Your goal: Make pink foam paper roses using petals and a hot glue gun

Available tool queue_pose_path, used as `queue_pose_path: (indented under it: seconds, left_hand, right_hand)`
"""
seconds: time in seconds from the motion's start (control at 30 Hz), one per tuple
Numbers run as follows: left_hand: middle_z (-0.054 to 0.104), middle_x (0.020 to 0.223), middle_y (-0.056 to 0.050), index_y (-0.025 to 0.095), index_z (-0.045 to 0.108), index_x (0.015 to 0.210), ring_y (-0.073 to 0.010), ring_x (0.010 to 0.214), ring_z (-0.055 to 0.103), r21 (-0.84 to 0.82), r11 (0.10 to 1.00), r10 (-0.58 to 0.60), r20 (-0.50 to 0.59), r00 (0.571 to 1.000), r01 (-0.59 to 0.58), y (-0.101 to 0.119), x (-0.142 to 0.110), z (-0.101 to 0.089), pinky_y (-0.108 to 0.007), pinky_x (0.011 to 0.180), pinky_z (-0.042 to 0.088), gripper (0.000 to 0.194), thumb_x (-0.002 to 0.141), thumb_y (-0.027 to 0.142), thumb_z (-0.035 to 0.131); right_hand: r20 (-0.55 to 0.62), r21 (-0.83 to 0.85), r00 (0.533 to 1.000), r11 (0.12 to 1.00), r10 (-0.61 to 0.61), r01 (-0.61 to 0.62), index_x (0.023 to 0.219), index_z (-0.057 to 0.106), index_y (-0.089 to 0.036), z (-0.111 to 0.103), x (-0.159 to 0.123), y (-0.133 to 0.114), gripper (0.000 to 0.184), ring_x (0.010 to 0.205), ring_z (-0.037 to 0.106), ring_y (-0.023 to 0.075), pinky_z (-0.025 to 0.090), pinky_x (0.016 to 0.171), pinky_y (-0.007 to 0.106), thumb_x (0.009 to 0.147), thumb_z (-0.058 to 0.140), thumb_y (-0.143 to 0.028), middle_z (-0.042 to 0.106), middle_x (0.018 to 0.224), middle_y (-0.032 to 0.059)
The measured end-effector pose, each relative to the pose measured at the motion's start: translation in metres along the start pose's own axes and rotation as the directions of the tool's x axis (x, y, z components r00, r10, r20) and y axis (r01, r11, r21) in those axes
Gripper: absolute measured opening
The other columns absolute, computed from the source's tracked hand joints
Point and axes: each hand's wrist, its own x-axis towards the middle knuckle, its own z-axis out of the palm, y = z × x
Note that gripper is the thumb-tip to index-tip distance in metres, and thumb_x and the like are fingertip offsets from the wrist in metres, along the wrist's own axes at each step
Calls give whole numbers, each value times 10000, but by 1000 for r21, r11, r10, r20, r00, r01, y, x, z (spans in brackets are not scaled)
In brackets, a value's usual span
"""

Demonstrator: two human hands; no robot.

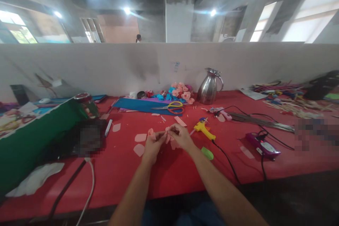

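Observation:
My left hand (153,147) is closed, with a pink crepe-paper flower (150,132) showing above its fingers. My right hand (182,136) pinches a small pink paper petal (167,135) close to the left fingertips. Whether that petal touches the flower is hard to see. Loose pink petals (139,150) lie left of my hands, and a pink paper strip (180,121) lies just beyond them. To the right rests a yellow hot glue gun (203,130), its nozzle toward my right hand. A green paper petal (207,153) lies below it.
Yellow-and-red-handled scissors (174,107) lie on blue paper (140,104). Behind are finished paper flowers (182,91) and a steel jug (209,86). A purple power box (262,146) with cords and a bundle of wires (262,123) sit right; a green box (45,148) stands left.

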Motion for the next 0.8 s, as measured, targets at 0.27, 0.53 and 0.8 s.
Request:
queue_pose_path:
  seconds: [0.27,0.53,0.8]
  left_hand:
    - [677,671,-37,143,651,830,-121,524,583,-90,995,-56,-216,975,38,1,1,-1,-222,503,441,364,542,340,754]
    - [701,764,-71,140,676,857,-176,701,641,-102,995,-23,-126,992,10,-3,2,-1,-284,676,485,366,558,341,743]
    - [708,758,-80,154,705,898,-211,756,647,-6,1000,-7,-74,997,7,-7,1,2,-275,636,492,333,614,327,693]
  right_hand:
    - [-138,-113,987,992,-79,63,769,585,-194,1,-9,-4,83,649,555,139,436,610,252,749,536,-258,607,743,9]
    - [-82,-225,984,965,-156,134,768,624,-189,12,-15,-11,109,597,522,117,407,554,223,752,519,-214,606,731,8]
    - [-130,-177,989,983,-66,42,704,624,-175,13,-14,-4,127,575,551,125,413,524,217,724,536,-264,639,668,9]
